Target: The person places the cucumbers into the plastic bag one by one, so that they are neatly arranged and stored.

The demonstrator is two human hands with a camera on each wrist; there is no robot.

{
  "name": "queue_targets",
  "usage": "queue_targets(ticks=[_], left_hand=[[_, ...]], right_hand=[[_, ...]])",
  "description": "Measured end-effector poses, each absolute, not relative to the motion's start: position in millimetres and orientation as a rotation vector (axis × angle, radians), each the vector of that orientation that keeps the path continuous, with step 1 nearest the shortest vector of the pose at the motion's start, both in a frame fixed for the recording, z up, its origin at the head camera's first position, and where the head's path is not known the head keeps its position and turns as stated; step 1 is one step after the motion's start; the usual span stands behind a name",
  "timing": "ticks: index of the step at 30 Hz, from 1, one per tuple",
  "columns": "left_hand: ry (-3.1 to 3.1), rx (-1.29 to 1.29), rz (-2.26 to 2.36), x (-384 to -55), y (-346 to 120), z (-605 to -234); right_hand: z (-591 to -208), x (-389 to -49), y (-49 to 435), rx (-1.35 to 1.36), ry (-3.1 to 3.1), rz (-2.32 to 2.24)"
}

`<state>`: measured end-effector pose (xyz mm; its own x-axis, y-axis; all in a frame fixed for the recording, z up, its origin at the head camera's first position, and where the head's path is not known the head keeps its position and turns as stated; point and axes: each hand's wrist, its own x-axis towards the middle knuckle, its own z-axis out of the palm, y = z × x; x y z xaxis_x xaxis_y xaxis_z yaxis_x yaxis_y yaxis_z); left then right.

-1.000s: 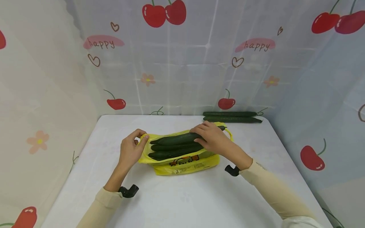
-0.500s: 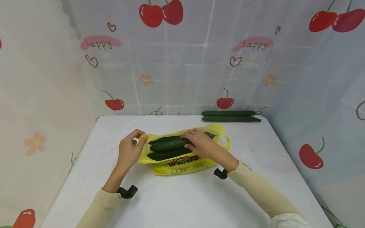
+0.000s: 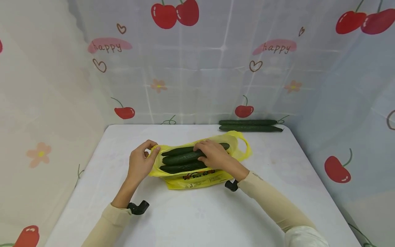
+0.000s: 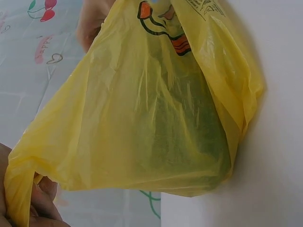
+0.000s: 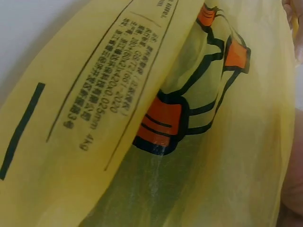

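Observation:
In the head view, a yellow plastic bag (image 3: 199,183) lies on its side with its mouth facing up. Several dark green cucumbers (image 3: 182,168) lie lengthwise inside it. My left hand (image 3: 141,161) pinches the bag's left end between thumb and fingers, and the left wrist view shows the film (image 4: 109,123) pulled taut toward that grip. My right hand (image 3: 216,156) reaches into the bag's mouth, fingers curled over the middle cucumber (image 3: 182,158) and hiding its right part. Through the film in the right wrist view, the cucumbers appear only as a green shade.
Two more cucumbers (image 3: 250,128) lie side by side at the table's back right edge. A loose yellow handle loop (image 3: 247,147) sticks out at the bag's right end. The white table (image 3: 197,216) meets a printed curtain (image 3: 197,68) behind.
My right hand has moved left and slightly nearer, and the cucumber under it has sunk among the others. The bag's right handle has opened outward. My left hand keeps its pinch.

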<state>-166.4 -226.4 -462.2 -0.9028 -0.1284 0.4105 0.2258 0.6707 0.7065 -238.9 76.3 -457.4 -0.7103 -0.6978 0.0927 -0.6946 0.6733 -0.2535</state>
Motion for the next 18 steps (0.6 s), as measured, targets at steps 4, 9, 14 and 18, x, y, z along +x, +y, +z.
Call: queue_targets(ticks=[4, 9, 14, 18], left_hand=[[-2.452, -0.079, -1.129, -166, -224, -461], [-2.440, -0.086, -1.128, -166, -224, -460], [-2.440, -0.091, -1.134, -166, -224, -461], [-2.437, -0.090, -1.129, -166, -223, -462]], right_hand=[[-463, -240, 78, -1.182, 2.883, -0.432], [-470, -240, 78, -1.196, 2.893, -0.425], [-475, -240, 81, -1.190, 2.905, -0.437], [-476, -239, 82, -1.192, 2.905, -0.426]])
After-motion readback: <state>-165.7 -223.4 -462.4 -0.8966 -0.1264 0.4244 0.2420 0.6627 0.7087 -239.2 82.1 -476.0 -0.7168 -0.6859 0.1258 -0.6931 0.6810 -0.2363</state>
